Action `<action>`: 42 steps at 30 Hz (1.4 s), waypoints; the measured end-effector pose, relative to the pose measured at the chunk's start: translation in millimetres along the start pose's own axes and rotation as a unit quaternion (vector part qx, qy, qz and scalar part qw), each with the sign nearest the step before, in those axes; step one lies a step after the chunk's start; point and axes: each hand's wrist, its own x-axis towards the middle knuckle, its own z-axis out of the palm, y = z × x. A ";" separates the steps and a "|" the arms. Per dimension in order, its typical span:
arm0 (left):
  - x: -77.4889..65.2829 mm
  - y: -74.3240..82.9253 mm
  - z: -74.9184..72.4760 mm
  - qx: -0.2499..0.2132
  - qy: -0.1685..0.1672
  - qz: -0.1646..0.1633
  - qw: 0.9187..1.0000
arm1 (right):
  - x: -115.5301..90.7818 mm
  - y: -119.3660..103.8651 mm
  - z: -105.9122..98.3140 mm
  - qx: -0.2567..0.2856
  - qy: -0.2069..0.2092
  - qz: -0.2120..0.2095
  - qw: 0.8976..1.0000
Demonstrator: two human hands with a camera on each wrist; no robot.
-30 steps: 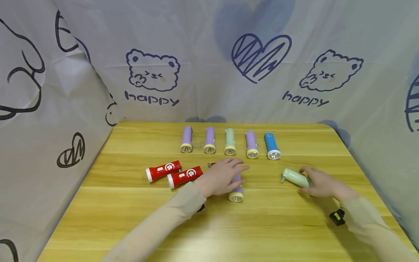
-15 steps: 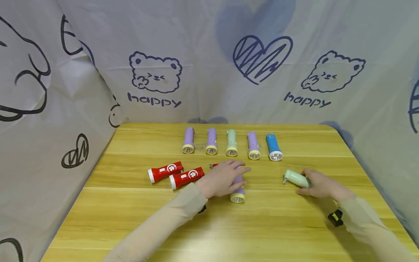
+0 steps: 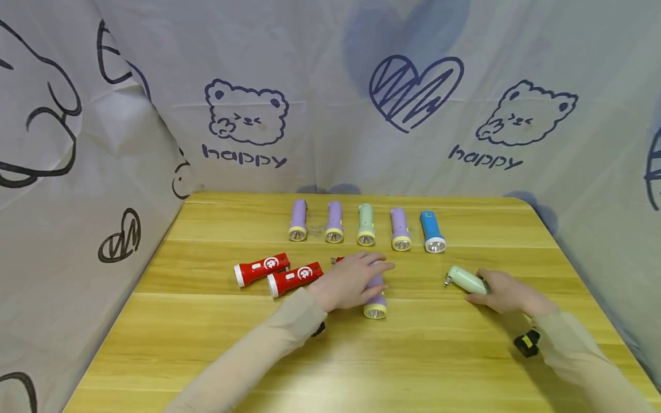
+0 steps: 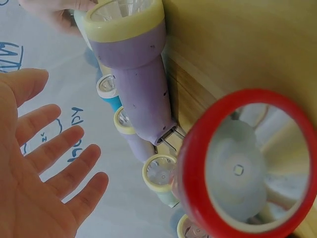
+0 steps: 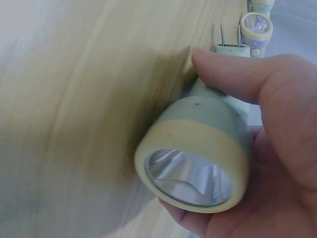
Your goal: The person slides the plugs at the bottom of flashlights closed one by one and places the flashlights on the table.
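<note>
My left hand hovers over a purple flashlight with a yellow rim. In the left wrist view its fingers are spread, apart from the purple flashlight, whose metal prongs stick out of the tail. Close to that camera is a red flashlight; only its tail end shows past the hand in the head view. At the right, my right hand grips a light green flashlight. The right wrist view shows its yellow rim facing the camera, thumb along the body and prongs out at the tail.
Along the back of the wooden table stand several flashlights in a row, purple, green and a blue one at the right end. Two red flashlights lie left of my left hand. A printed cloth hangs behind.
The head view has shifted slightly. My right hand and the light green flashlight have moved very slightly left; the left hand keeps its place over the purple flashlight.
</note>
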 end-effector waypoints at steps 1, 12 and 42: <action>-0.5 0.0 0.3 0.000 0.001 0.000 1.000 | -0.1 -0.9 0.6 0.005 0.004 0.002 1.000; -5.1 -1.0 -2.2 -0.017 0.003 -0.009 1.000 | 4.8 -13.5 -0.7 0.026 0.027 0.003 0.999; -12.4 -4.5 -5.3 -0.140 0.053 -0.063 0.987 | 16.9 -79.8 17.4 0.253 0.041 -0.041 0.966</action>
